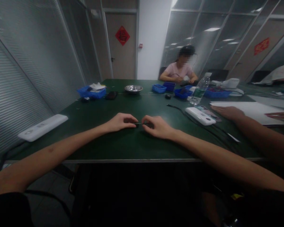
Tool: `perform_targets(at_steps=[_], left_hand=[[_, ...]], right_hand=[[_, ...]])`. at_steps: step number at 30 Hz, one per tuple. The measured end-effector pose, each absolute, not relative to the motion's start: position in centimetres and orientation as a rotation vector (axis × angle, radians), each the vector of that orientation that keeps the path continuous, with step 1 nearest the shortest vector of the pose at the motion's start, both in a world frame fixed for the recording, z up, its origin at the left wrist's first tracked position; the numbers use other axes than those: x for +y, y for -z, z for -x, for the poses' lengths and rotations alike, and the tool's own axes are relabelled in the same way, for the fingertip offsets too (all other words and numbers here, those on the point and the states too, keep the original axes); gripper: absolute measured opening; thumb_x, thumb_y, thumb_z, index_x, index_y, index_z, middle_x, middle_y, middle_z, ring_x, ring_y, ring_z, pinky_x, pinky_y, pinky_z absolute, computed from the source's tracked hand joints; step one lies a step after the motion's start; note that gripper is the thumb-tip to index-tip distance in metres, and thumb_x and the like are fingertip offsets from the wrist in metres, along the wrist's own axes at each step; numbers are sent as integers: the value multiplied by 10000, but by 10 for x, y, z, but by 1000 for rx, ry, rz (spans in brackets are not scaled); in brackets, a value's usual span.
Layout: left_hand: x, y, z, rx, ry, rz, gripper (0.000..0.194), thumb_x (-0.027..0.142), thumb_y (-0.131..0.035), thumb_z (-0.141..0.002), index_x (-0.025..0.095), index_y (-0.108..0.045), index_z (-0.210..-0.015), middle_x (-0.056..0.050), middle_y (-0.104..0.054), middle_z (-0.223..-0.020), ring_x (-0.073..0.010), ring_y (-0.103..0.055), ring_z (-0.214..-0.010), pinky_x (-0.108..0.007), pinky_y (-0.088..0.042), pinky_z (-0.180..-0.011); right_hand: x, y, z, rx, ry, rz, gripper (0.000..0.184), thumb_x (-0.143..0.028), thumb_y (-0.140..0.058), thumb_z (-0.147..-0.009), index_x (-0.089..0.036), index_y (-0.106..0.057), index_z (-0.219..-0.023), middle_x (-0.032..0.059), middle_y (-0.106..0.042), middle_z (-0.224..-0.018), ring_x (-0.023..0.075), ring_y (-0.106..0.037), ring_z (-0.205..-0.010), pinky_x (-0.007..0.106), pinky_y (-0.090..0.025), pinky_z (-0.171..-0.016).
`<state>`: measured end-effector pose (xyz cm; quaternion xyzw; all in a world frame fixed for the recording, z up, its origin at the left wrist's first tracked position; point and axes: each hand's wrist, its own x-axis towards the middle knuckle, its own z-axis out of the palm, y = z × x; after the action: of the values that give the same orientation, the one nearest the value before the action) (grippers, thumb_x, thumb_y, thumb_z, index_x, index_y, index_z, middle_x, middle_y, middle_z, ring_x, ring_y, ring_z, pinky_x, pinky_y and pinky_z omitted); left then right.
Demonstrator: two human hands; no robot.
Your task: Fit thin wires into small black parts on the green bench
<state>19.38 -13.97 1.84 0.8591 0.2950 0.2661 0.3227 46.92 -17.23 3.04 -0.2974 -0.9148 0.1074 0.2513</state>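
Observation:
Just above the green table (123,148), my left hand (120,122) and my right hand (157,126) face each other with their fingertips nearly meeting. Between them runs a thin, dark, wire-like piece (139,123), too small and dim to name for certain. The thumb and fingers of my left hand pinch its left end. My right hand pinches the other end in the same way. The parts of the piece inside both grips are hidden by the fingers.
White power boxes with cables lie left (42,127) and right (200,116). Further back are a steel bowl (133,91), blue trays (159,88), a phone (111,95) and a water bottle (200,90). A co-worker's hand (228,113) rests on white paper (253,110); another person (180,70) sits opposite.

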Motion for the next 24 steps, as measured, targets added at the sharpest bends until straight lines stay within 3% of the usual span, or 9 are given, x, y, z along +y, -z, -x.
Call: perform_targets(at_steps=[7,24], left_hand=[[-142,-19,-189,777,-765,-2381,269,348,-724,-931,227,-787,-1163,-78,-763,-1106,-217,-696,-993,-349,-527,-883],[-145,-16,-192,695,-793,-2358,226,343,-748,-913,240,-826,-1098,-86,-779,-1106,-220,-724,-1003,-353,-551,-923]], right_hand=[[-171,-29,-474,-2488,-276,857,154,-285,-574,-952,-193,-629,-1063,-26,-587,-719,123,-502,-610,253,-352,-639],[-173,-26,-466,-2543,-304,849,175,-297,-569,-981,-198,-610,-1119,36,-696,-901,151,-590,-704,263,-392,-674]])
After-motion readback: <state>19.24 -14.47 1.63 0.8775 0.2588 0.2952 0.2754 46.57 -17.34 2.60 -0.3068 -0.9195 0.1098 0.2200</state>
